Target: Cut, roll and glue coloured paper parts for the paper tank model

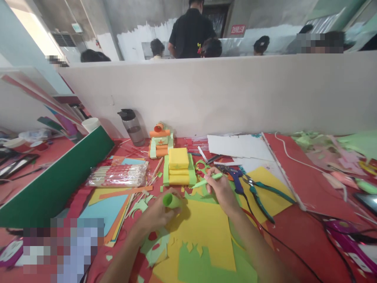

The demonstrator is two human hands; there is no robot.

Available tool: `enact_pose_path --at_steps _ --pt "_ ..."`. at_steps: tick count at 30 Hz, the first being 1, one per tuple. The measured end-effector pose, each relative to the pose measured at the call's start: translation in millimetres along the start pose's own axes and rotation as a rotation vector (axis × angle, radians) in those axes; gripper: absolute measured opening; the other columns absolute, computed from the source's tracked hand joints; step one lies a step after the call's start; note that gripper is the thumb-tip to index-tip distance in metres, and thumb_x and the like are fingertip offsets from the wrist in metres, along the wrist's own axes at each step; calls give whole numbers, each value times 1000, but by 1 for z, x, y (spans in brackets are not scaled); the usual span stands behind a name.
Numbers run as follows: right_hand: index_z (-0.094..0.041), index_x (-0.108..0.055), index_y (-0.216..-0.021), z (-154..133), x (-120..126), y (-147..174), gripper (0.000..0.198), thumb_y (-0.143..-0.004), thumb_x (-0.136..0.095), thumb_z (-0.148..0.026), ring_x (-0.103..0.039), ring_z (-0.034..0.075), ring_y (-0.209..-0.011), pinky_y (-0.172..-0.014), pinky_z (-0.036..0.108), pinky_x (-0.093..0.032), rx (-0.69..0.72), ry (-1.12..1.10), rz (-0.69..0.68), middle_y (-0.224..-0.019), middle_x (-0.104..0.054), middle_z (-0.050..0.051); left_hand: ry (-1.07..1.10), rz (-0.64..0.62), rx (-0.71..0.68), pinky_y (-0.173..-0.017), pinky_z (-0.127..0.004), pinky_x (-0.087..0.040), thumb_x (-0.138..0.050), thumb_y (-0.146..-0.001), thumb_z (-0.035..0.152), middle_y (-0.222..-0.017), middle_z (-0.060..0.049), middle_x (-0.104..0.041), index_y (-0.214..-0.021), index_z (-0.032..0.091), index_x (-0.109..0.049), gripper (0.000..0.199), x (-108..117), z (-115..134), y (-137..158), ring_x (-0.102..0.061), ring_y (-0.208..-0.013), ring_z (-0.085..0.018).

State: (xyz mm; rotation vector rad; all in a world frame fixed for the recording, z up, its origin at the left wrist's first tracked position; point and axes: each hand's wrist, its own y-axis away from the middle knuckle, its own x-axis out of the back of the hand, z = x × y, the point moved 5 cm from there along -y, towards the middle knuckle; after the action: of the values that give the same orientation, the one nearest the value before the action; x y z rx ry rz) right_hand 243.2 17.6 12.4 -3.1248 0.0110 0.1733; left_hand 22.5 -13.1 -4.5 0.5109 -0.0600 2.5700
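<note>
Green tube (174, 201) sits pinched in our left grip (158, 212); our right grip (221, 188) pinches a slim stick (202, 182) (likely assembling; joining needs alignment).

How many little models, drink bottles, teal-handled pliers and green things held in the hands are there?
Little models: 2, one mostly orange, one mostly yellow
Drink bottle: 1
Teal-handled pliers: 1
Held green things: 2, a roll in the left hand, a stick in the right hand
Total: 6
</note>
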Motion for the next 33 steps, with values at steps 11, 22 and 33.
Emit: enact_pose_path --at_steps 11,22,33 --pt "-18 -75 -92 -6 -7 7 22 -88 -65 -38 -63 16 -66 -57 24 -43 -20 521 -463 -81 -72 4 -122 -66 60 -90 -34 -48 -65 -86 35 -125 -7 -63 -139 29 -45 56 -6 1 -1 -59 -106 -24" --pt "-25 -76 -94 -8 -32 16 17 -90 -62 -32 -67 22 -77 -65 27 -49 103 524 -364 -90 -76 4 -320 -116 -65 -89 -36 -47 -59 -91 38 -129 -7 -60 -144 34 -42 55 4 7 4 -58 -98 -23" --pt "-23 -69 -99 -8 -14 10 23 -95 -57 -42 -62 16 -64 -55 24 -48 39 272 -198 -73 -68 2 -536 -352 -475 -109 -40 -36 -50 -98 31 -132 -7 -63 -140 29 -50 42 -35 30 2 -51 -126 -26"
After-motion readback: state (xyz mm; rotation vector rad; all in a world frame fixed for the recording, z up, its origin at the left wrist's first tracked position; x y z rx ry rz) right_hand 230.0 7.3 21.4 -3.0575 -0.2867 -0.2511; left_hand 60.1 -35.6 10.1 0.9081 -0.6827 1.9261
